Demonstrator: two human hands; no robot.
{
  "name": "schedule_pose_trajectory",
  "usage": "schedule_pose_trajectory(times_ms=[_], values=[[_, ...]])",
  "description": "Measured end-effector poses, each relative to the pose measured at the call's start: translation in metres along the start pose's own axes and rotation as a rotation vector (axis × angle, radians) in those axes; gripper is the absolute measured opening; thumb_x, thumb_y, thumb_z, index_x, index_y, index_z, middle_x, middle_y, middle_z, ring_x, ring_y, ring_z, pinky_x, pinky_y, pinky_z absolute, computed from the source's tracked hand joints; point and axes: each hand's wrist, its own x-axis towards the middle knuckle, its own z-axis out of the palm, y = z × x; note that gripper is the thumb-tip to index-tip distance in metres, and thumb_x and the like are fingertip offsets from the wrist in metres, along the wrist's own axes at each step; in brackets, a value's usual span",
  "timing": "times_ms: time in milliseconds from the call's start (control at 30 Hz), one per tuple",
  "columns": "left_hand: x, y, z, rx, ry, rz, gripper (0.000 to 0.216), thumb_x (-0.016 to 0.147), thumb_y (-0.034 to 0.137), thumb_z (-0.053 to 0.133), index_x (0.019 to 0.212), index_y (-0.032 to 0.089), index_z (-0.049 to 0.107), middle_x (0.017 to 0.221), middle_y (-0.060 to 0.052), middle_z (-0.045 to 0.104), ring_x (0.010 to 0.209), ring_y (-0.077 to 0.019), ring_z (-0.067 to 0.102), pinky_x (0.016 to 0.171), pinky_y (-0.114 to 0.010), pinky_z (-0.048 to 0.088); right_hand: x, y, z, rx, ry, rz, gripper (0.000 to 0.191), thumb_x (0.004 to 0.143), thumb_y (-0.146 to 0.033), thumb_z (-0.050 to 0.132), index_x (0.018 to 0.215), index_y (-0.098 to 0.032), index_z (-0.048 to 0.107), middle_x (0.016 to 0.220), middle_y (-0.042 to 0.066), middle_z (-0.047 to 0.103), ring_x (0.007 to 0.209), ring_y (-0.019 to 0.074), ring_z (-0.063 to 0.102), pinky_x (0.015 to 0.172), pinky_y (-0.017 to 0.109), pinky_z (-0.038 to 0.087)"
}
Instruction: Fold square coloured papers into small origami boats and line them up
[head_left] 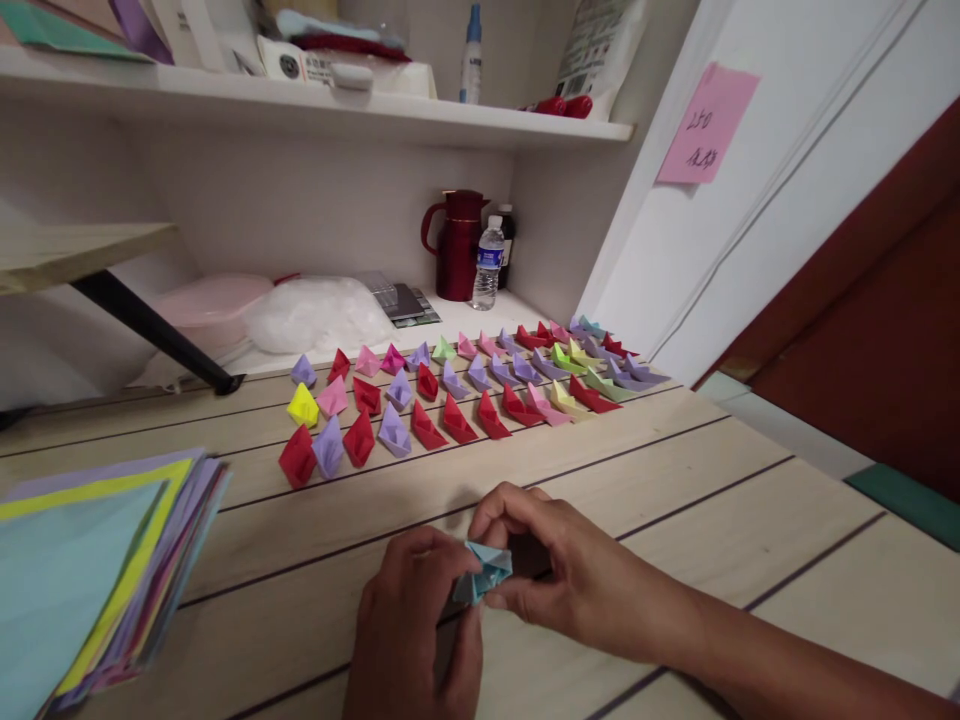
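Observation:
Between my two hands is a small light-blue folded paper boat (489, 572), held just above the striped wooden tabletop (720, 500). My left hand (420, 610) pinches its left side between thumb and fingers. On the other side, my right hand (551, 560) grips the right end, with the thumb below and the fingers curled above. Part of the paper is hidden behind the fingertips. Beyond my hands, several finished paper boats stand in rows, among them a red boat (298, 457), a purple boat (394, 431) and a yellow boat (303, 406).
A stack of coloured paper sheets (82, 570) lies at the left. Behind the boats stand a dark red jug (459, 245), a water bottle (488, 265) and a white plastic bag (315, 315). A shelf (390, 118) overhangs the back; a black bracket leg (157, 330) slants down at left.

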Motion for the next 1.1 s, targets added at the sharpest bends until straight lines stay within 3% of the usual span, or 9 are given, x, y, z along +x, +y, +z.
schedule_pose_trajectory(times_ms=[167, 367, 533, 633, 733, 867, 933, 1100], values=[[-0.0008, 0.0005, -0.0002, 0.057, -0.042, 0.009, 0.029, 0.07, 0.005, 0.046, 0.083, 0.03, 0.054, 0.091, 0.003, 0.061, 0.091, -0.0195, 0.061, 0.08, -0.038, 0.041, -0.002, 0.0011, 0.0019, -0.036, -0.008, 0.022, 0.03, 0.071, -0.012, 0.073, 0.094, -0.022, 0.057, 0.077, -0.004, 0.055, 0.069, 0.0121, 0.049, 0.061, 0.021, 0.038], [-0.0024, 0.0009, -0.0015, 0.103, -0.018, -0.007, 0.022, 0.074, 0.01, 0.053, 0.083, 0.03, 0.053, 0.088, 0.005, 0.067, 0.082, -0.0187, 0.063, 0.078, -0.035, 0.042, -0.003, 0.0055, 0.0006, 0.1, -0.051, 0.033, 0.028, 0.073, -0.013, 0.074, 0.09, -0.021, 0.053, 0.08, -0.004, 0.055, 0.071, 0.0109, 0.048, 0.062, 0.02, 0.038], [-0.0022, 0.0009, -0.0043, 0.15, -0.026, 0.015, 0.023, 0.071, 0.008, 0.053, 0.081, 0.029, 0.056, 0.089, 0.003, 0.068, 0.085, -0.0195, 0.064, 0.079, -0.036, 0.043, -0.0037, 0.0072, -0.0015, 0.193, -0.134, 0.036, 0.044, 0.075, -0.009, 0.07, 0.113, -0.025, 0.055, 0.091, -0.002, 0.056, 0.08, 0.0125, 0.052, 0.066, 0.021, 0.041], [-0.0035, -0.001, -0.0038, 0.202, 0.014, 0.023, 0.024, 0.072, 0.009, 0.051, 0.08, 0.029, 0.061, 0.104, -0.002, 0.065, 0.097, -0.0228, 0.062, 0.084, -0.041, 0.043, -0.003, 0.006, -0.0024, 0.185, -0.121, 0.005, 0.036, 0.078, -0.006, 0.065, 0.109, -0.024, 0.057, 0.094, 0.0, 0.058, 0.087, 0.0143, 0.053, 0.073, 0.023, 0.042], [-0.0051, -0.0022, -0.0025, 0.197, 0.078, 0.032, 0.026, 0.077, 0.01, 0.048, 0.084, 0.031, 0.062, 0.119, -0.002, 0.064, 0.111, -0.024, 0.06, 0.092, -0.044, 0.043, -0.0021, 0.0052, -0.0023, 0.242, -0.106, -0.012, 0.024, 0.081, -0.005, 0.06, 0.097, -0.021, 0.054, 0.089, -0.001, 0.057, 0.08, 0.0128, 0.053, 0.071, 0.022, 0.041], [-0.0045, 0.0004, -0.0039, 0.118, 0.052, 0.043, 0.03, 0.077, 0.01, 0.05, 0.09, 0.035, 0.059, 0.098, 0.006, 0.072, 0.093, -0.0185, 0.067, 0.088, -0.035, 0.047, -0.0033, 0.0054, -0.0016, 0.214, -0.119, -0.044, 0.024, 0.081, -0.004, 0.059, 0.098, -0.021, 0.052, 0.092, 0.0, 0.061, 0.082, 0.0139, 0.056, 0.072, 0.023, 0.043], [-0.003, 0.0023, -0.0058, 0.11, 0.062, 0.024, 0.03, 0.076, 0.011, 0.052, 0.09, 0.036, 0.059, 0.097, 0.008, 0.073, 0.09, -0.0178, 0.067, 0.086, -0.034, 0.048, -0.0041, 0.0047, -0.0024, 0.148, -0.098, -0.083, 0.025, 0.081, -0.005, 0.062, 0.098, -0.021, 0.054, 0.092, 0.0, 0.062, 0.081, 0.0142, 0.056, 0.072, 0.024, 0.043], [-0.001, 0.0029, -0.0078, 0.118, 0.041, 0.016, 0.027, 0.074, 0.01, 0.053, 0.084, 0.035, 0.061, 0.097, 0.009, 0.073, 0.087, -0.0174, 0.067, 0.084, -0.034, 0.048, -0.0034, 0.0016, -0.0078, 0.023, -0.028, -0.265, 0.023, 0.082, -0.012, 0.069, 0.102, -0.022, 0.063, 0.116, 0.008, 0.053, 0.115, 0.0212, 0.05, 0.098, 0.034, 0.041]])
